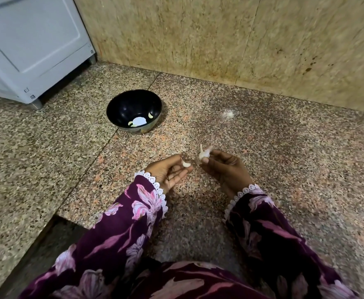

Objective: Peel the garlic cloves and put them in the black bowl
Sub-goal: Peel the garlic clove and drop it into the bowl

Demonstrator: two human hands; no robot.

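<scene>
Head view: the black bowl [134, 111] sits on the speckled counter [263, 147], with at least 2 pale cloves [150, 115] lying inside. Nearer than the bowl, the left hand [169, 171] pinches 1 small garlic clove [186, 163]. Just right of it, the right hand [224, 166] grips a papery garlic piece [204, 153]. A white appliance [32, 46] stands left of the bowl.

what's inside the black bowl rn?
Black bowl: a few pale peeled garlic cloves near the bottom, beside a bright white glare patch. Anything under that glare can't be made out.
</scene>
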